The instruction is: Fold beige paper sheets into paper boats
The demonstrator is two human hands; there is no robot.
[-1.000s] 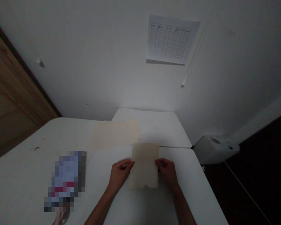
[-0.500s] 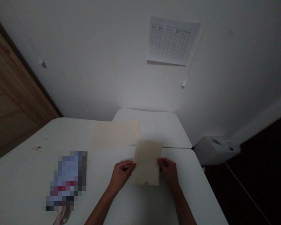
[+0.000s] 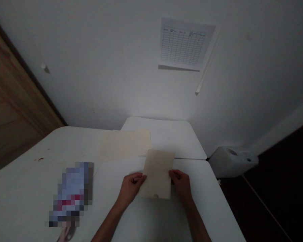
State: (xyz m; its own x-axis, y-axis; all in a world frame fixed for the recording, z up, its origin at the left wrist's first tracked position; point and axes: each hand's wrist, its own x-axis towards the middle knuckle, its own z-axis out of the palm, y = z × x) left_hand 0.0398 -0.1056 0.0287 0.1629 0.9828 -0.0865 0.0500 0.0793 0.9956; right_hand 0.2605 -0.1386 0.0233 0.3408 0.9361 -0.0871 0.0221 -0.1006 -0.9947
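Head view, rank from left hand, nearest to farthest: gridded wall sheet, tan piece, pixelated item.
1. Tan piece: pinched by the left hand.
2. Pixelated item: on the table, leftward.
3. Gridded wall sheet: ahead, high up.

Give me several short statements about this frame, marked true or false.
1. The left hand pinches one edge of the small beige sheet. True.
2. The right hand holds nothing. False: the right hand grips the sheet's opposite edge.
3. A printed page hangs on the wall. True.
4. The larger beige paper lies right of the right hand. False: it lies beyond the left hand, toward the wall.
5. The blurred bluish item lies left of the left hand. True.
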